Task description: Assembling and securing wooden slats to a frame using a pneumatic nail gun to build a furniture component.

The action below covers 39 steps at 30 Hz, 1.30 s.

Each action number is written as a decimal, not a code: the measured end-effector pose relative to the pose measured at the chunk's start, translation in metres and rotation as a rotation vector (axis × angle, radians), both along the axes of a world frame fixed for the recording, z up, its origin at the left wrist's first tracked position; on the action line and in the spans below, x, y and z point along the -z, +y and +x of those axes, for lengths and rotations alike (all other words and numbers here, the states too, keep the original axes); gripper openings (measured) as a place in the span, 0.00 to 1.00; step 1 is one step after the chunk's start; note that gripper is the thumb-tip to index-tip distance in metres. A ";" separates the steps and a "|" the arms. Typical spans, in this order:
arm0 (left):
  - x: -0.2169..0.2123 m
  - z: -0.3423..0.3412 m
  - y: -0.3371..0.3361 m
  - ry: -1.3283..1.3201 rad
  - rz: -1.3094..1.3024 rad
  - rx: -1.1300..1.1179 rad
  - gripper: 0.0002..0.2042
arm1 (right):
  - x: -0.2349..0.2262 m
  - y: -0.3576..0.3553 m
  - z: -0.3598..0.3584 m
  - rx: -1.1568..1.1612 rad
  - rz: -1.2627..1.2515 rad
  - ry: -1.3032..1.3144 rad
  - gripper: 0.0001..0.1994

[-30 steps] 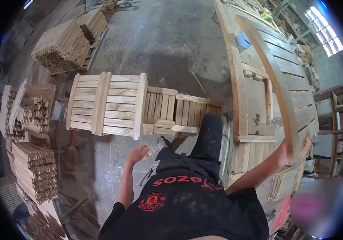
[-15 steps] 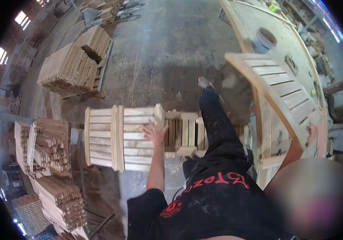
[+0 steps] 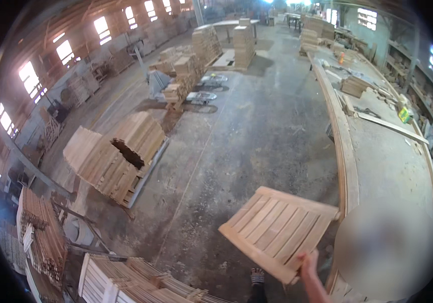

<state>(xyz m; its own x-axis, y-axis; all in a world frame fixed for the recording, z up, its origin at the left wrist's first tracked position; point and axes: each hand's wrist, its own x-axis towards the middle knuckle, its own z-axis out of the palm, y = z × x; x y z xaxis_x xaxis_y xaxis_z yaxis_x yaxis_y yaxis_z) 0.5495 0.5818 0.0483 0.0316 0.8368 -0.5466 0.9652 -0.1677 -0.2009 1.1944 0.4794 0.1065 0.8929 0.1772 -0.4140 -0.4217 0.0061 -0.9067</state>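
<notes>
A slatted wooden panel [image 3: 278, 231], pale and framed by wider end rails, is held up tilted over the floor at lower centre. My right hand [image 3: 308, 264] grips it by its near right corner, fingers wrapped round the edge. My left hand is out of the picture. Below and to the left, more slatted panels [image 3: 150, 283] stand in a stacked row, cut off by the lower edge. My foot [image 3: 257, 275] shows on the floor just under the held panel.
Along the right runs a long workbench [image 3: 393, 166] with wood pieces on it; a blurred disc hides its near part. A pallet stack of boards [image 3: 120, 156] stands on the left, with bundled slats [image 3: 42, 242] nearer. Farther off are more wood stacks [image 3: 245, 48].
The view has swung up and outward. The panel in my right hand has moved off the bench side to over the floor. My left hand, earlier spread on the stacked panels, has left the view.
</notes>
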 end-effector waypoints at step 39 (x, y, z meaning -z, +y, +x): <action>0.120 0.981 0.629 -0.749 -0.252 -0.182 0.31 | -0.037 0.253 0.619 -0.730 -1.007 -0.379 0.23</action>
<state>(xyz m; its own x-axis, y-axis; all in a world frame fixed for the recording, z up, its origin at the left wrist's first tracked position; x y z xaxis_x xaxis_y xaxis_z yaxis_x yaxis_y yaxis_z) 1.5305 1.2112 -0.0714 0.3389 0.7184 -0.6075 0.8450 0.0514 0.5322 1.8129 0.7323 0.1434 0.8128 0.4297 -0.3933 0.2430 -0.8637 -0.4415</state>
